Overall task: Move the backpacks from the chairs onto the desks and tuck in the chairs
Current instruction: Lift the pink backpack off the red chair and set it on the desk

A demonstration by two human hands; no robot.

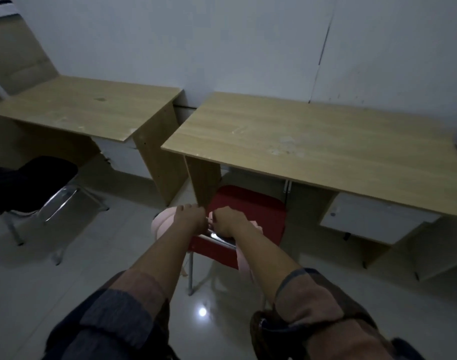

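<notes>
Two wood desks stand w/ bare tops. Tiled floor carries red chair under right desk, black chair by left desk.

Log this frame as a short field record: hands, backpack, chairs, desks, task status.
left hand: closed on the pink backpack
right hand: closed on the same backpack, beside the left
pink backpack: at the red chair, straps hanging; not on a desk
red chair: partly under the right desk
black chair: pulled out from the left desk; contents unclear
desk tops: no backpack on either
status: backpack transfer not yet done
</notes>
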